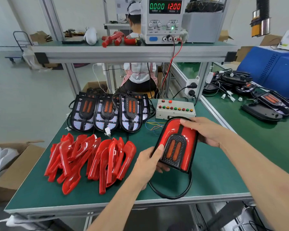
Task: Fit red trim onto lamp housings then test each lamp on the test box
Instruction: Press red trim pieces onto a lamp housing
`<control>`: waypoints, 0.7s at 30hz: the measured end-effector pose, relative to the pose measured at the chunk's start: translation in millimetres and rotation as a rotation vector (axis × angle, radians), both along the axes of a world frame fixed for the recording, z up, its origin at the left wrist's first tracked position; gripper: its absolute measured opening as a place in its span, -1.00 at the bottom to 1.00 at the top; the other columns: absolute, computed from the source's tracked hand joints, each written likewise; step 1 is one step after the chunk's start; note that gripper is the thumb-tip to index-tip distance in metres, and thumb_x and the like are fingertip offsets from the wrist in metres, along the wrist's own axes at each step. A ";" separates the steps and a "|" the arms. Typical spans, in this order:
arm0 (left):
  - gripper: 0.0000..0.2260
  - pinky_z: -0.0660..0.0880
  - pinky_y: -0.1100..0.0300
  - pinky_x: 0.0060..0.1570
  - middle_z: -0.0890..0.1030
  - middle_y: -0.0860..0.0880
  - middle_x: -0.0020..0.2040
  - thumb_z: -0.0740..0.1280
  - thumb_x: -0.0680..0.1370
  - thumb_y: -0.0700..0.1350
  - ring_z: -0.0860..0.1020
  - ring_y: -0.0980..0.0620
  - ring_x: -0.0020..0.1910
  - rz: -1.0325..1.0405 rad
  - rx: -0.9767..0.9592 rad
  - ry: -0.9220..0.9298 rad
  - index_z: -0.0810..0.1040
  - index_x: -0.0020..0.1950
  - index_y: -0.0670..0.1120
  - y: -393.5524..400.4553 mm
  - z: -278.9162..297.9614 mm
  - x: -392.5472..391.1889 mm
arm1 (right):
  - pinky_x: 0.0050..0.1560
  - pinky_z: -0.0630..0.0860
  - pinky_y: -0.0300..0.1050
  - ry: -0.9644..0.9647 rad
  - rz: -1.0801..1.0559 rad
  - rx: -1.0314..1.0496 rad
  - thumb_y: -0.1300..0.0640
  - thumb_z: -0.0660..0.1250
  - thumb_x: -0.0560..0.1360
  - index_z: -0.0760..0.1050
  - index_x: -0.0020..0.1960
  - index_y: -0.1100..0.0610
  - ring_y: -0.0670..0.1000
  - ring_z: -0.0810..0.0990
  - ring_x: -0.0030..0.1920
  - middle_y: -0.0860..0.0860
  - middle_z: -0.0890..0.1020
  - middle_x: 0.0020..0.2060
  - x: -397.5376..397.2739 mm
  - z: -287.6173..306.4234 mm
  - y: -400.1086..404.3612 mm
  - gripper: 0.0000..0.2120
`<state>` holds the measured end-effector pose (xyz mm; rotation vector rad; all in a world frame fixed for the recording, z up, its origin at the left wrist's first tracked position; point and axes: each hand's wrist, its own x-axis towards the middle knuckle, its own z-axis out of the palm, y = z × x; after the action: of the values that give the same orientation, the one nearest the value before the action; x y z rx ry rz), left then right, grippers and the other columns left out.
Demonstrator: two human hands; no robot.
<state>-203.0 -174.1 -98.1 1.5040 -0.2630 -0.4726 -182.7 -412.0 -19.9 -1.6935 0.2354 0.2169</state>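
- The lamp point(177, 144), with red trim point(189, 139) already seated on its black housing, is held just above the green bench point(215, 172), in front of the test box point(175, 108).
- The left hand point(147, 164) grips the lamp's lower left edge, thumb lying on the red face and fingers curled underneath.
- The right hand point(205, 130) grasps the rounded top right of the lamp, fingers bent over the upper rim.
- The lamp's long axis runs from the near flat end up to the rounded end, which points away toward the test box and leans slightly to the left; two orange lenses run along that axis.
- A black cable point(170, 195) loops from the lamp's near end onto the bench.
- The power supply point(163, 20) on the shelf reads 0.000 in green over "CURRENT A" and 12.00 in red over "VOLTAGE V".
- Loose red trims point(90, 160) lie heaped on the bench at left; untrimmed housings point(107, 112) stand in a row behind them.
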 end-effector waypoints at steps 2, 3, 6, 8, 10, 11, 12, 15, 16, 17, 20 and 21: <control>-0.55 0.51 0.16 -0.31 0.73 -0.19 -0.03 0.23 0.66 0.18 0.65 -0.10 -0.24 -0.043 -0.029 0.086 0.62 0.18 -0.19 1.2 1.4 -0.2 | 0.01 0.69 -0.01 0.016 -0.030 -0.016 0.04 0.43 0.56 0.60 0.22 0.12 0.06 0.73 -0.02 0.11 0.75 0.05 0.3 -3.4 -2.1 -0.73; -0.55 0.51 0.15 -0.30 0.72 -0.20 -0.02 0.20 0.68 0.16 0.64 -0.10 -0.24 -0.080 -0.062 0.132 0.61 0.20 -0.21 2.5 1.6 0.0 | 0.03 0.68 0.01 0.022 -0.052 -0.017 0.06 0.44 0.56 0.61 0.20 0.14 0.06 0.72 -0.03 0.14 0.74 0.05 0.2 -5.6 -3.2 -0.75; -0.65 0.55 0.16 -0.25 0.70 -0.19 0.01 0.21 0.72 0.02 0.65 -0.09 -0.20 -0.172 -0.120 0.173 0.58 0.26 -0.22 6.3 3.8 0.6 | 0.17 0.64 0.12 0.038 -0.094 0.008 0.05 0.45 0.54 0.62 0.19 0.14 0.09 0.71 -0.02 0.15 0.74 0.04 -1.8 -11.7 -7.3 -0.73; -0.73 0.59 0.16 -0.14 0.71 -0.20 0.03 0.23 0.71 -0.06 0.67 -0.08 -0.16 -0.187 -0.108 0.147 0.59 0.25 -0.21 6.3 4.5 -0.1 | 0.18 0.64 0.13 0.043 -0.092 0.014 0.04 0.46 0.53 0.62 0.20 0.12 0.10 0.71 0.00 0.15 0.74 0.04 -2.1 -14.3 -8.6 -0.72; -0.75 0.60 0.16 -0.07 0.72 -0.23 0.06 0.24 0.71 -0.09 0.69 -0.10 -0.11 -0.161 -0.120 0.152 0.59 0.25 -0.21 5.3 2.0 -1.7 | 0.08 0.67 0.08 0.039 -0.089 0.007 0.05 0.47 0.53 0.62 0.19 0.11 0.09 0.73 -0.02 0.14 0.75 0.03 -1.0 -14.6 -7.3 -0.73; -0.75 0.60 0.16 -0.06 0.72 -0.24 0.07 0.25 0.70 -0.10 0.70 -0.11 -0.09 -0.150 -0.131 0.157 0.59 0.26 -0.21 5.0 0.7 -2.5 | 0.00 0.69 0.03 0.035 -0.091 0.006 0.06 0.47 0.53 0.62 0.18 0.11 0.08 0.74 -0.06 0.14 0.75 0.02 -0.7 -14.0 -6.2 -0.74; -0.75 0.60 0.16 -0.05 0.71 -0.24 0.08 0.26 0.70 -0.10 0.70 -0.12 -0.08 -0.142 -0.138 0.161 0.60 0.26 -0.21 5.0 -0.6 -3.1 | -0.06 0.70 0.00 0.032 -0.094 0.006 0.06 0.47 0.53 0.63 0.17 0.11 0.07 0.74 -0.09 0.15 0.75 0.01 -0.5 -13.3 -5.6 -0.76; -0.73 0.61 0.17 -0.05 0.72 -0.23 0.07 0.25 0.70 -0.07 0.71 -0.13 -0.05 -0.143 -0.147 0.178 0.61 0.25 -0.20 3.8 -1.6 -4.3 | -0.16 0.69 -0.07 0.048 -0.116 0.008 0.05 0.46 0.54 0.61 0.18 0.14 0.04 0.73 -0.14 0.14 0.75 -0.02 -0.9 -14.9 -3.0 -0.73; -0.72 0.61 0.16 -0.05 0.72 -0.23 0.05 0.24 0.71 -0.05 0.71 -0.13 -0.05 -0.145 -0.147 0.186 0.61 0.23 -0.21 2.7 -1.1 -4.9 | -0.19 0.67 -0.09 0.057 -0.132 0.006 0.03 0.45 0.55 0.59 0.20 0.16 0.04 0.73 -0.16 0.15 0.76 -0.03 -1.6 -15.6 -2.0 -0.71; -0.71 0.61 0.16 -0.06 0.73 -0.23 0.02 0.23 0.71 -0.04 0.71 -0.13 -0.06 -0.143 -0.149 0.192 0.61 0.21 -0.21 1.2 -0.1 -5.9 | -0.19 0.66 -0.10 0.066 -0.148 0.005 -0.01 0.44 0.56 0.58 0.21 0.16 0.04 0.73 -0.16 0.16 0.75 -0.03 -3.1 -16.7 -1.2 -0.68; -0.68 0.62 0.17 -0.07 0.73 -0.21 -0.03 0.23 0.70 0.02 0.72 -0.11 -0.07 -0.122 -0.121 0.159 0.61 0.19 -0.20 -1.7 1.9 -7.3 | -0.14 0.67 -0.09 0.058 -0.162 0.064 -0.07 0.40 0.56 0.56 0.24 0.14 0.10 0.72 -0.04 0.20 0.73 0.05 -9.2 -20.2 -2.3 -0.63; -0.67 0.62 0.18 -0.08 0.74 -0.19 -0.03 0.23 0.70 0.05 0.73 -0.11 -0.07 -0.127 -0.098 0.142 0.61 0.20 -0.18 -2.4 3.2 -7.5 | -0.13 0.67 -0.07 0.042 -0.164 0.093 -0.03 0.41 0.56 0.55 0.26 0.15 0.10 0.72 -0.02 0.19 0.73 0.06 -11.9 -22.4 -4.0 -0.64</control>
<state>-210.5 -176.5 -94.9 1.3565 -0.2672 -0.6562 -194.6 -416.0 -42.3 -1.5699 0.3882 0.1391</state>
